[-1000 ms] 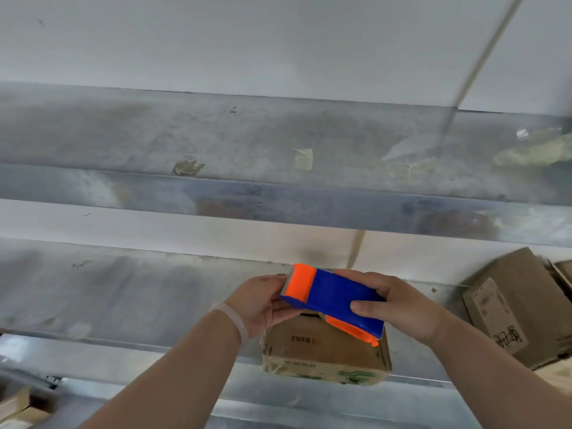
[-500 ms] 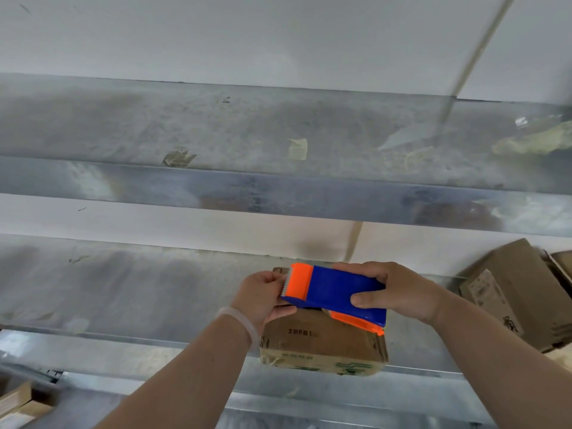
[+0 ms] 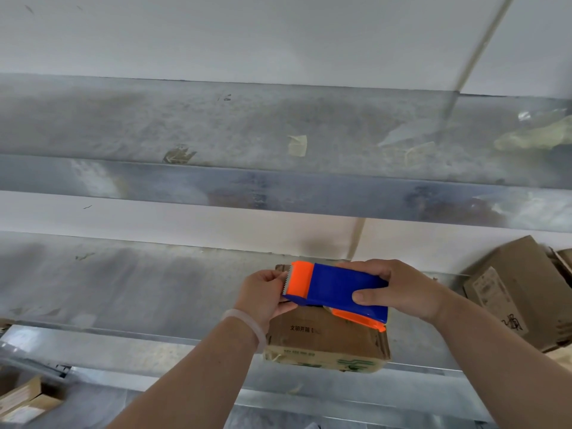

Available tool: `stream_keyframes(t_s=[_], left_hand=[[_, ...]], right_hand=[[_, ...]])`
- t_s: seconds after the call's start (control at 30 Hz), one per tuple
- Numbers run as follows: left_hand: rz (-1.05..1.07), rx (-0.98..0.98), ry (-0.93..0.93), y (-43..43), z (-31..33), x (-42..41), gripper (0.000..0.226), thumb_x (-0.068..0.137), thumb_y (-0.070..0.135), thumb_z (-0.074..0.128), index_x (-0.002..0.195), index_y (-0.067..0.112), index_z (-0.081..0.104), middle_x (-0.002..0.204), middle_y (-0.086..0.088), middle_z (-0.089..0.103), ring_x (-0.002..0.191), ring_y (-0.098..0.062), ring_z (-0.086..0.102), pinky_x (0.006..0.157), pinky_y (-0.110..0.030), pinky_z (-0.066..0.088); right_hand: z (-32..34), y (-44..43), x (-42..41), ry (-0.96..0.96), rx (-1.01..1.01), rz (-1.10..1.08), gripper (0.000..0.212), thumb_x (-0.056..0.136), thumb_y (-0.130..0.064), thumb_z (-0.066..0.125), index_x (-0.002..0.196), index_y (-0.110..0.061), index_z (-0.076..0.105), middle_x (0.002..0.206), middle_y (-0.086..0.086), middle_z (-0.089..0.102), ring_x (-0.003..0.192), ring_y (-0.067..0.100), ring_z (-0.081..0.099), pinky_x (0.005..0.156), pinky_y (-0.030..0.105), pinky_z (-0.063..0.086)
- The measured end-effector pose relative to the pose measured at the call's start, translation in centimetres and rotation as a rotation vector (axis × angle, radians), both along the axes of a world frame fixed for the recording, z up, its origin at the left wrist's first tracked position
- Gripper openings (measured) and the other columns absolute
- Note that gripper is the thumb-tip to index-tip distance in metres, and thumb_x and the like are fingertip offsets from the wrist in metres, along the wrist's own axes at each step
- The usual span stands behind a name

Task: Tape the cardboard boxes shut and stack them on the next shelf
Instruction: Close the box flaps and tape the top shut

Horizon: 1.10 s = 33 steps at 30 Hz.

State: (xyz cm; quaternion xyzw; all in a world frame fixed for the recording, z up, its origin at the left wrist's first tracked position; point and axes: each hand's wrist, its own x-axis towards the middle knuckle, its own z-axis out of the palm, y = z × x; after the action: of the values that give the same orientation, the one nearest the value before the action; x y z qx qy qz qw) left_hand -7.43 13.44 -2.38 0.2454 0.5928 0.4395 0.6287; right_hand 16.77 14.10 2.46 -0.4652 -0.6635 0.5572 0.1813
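Observation:
A small cardboard box (image 3: 325, 345) with green print lies on the metal shelf (image 3: 123, 292) near its front edge. Above it my right hand (image 3: 399, 289) grips a blue and orange tape dispenser (image 3: 337, 289), its toothed orange end pointing left. My left hand (image 3: 263, 295) pinches at that toothed end, where the tape comes out; the tape itself is too thin to make out. The dispenser hides most of the box's top.
A pile of brown cardboard boxes (image 3: 523, 292) leans at the right end of the same shelf. An upper metal shelf (image 3: 278, 140) carries scraps of old tape. More boxes (image 3: 24, 400) sit low at the left. A white wall stands behind.
Both hands and the dispenser stay over the box almost unmoved; the view has tilted slightly upward, so everything sits a little lower to higher in frame.

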Motion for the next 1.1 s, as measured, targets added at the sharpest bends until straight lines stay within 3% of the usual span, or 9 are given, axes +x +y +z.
stream_keyframes(t_s=[0.3,0.5,0.67,0.83,1.1], left_hand=[[0.083,-0.007,-0.010,0.4,0.0,-2.3,0.010,0.096,0.008,0.055,0.092,0.003,0.063,0.064,-0.007,0.067,0.059,-0.017,0.064,0.064,-0.038,0.059],[0.170,0.020,0.020,-0.3,-0.7,-4.5,0.012,0.096,0.008,0.054,0.091,0.002,0.063,0.067,-0.009,0.067,0.067,-0.022,0.065,0.064,-0.039,0.059],[0.186,0.000,0.146,-1.0,-1.6,-5.1,0.014,0.097,0.012,0.054,0.092,0.004,0.065,0.072,-0.012,0.068,0.071,-0.023,0.066,0.064,-0.040,0.060],[0.122,-0.046,0.292,-0.9,-3.2,-4.7,0.014,0.097,0.018,0.054,0.094,0.009,0.064,0.082,-0.013,0.069,0.079,-0.026,0.069,0.070,-0.045,0.061],[-0.151,-0.087,0.562,-0.3,-5.7,-3.7,0.019,0.097,0.033,0.053,0.091,0.017,0.062,0.077,-0.007,0.069,0.065,-0.020,0.067,0.057,-0.034,0.060]], right_hand=[[0.5,0.7,2.2,0.015,0.021,0.008,0.051,0.065,-0.049,0.076,0.115,-0.051,0.065,0.112,-0.008,0.072,0.100,0.015,0.070,0.081,0.028,0.057],[0.3,0.6,1.4,-0.040,0.057,0.012,0.045,0.073,-0.040,0.073,0.115,-0.053,0.064,0.110,-0.015,0.071,0.098,0.008,0.069,0.078,0.024,0.056],[-0.1,0.5,0.0,-0.129,0.122,0.029,0.049,0.075,-0.046,0.070,0.122,-0.051,0.059,0.111,-0.023,0.068,0.100,0.002,0.066,0.076,0.021,0.055],[-0.3,0.5,-0.4,-0.171,0.154,0.048,0.048,0.078,-0.049,0.069,0.123,-0.058,0.054,0.115,-0.029,0.064,0.101,-0.003,0.063,0.076,0.017,0.054],[-0.6,0.7,-0.6,-0.146,0.124,0.047,0.044,0.079,-0.050,0.068,0.118,-0.064,0.054,0.116,-0.029,0.063,0.103,-0.002,0.063,0.080,0.021,0.055]])
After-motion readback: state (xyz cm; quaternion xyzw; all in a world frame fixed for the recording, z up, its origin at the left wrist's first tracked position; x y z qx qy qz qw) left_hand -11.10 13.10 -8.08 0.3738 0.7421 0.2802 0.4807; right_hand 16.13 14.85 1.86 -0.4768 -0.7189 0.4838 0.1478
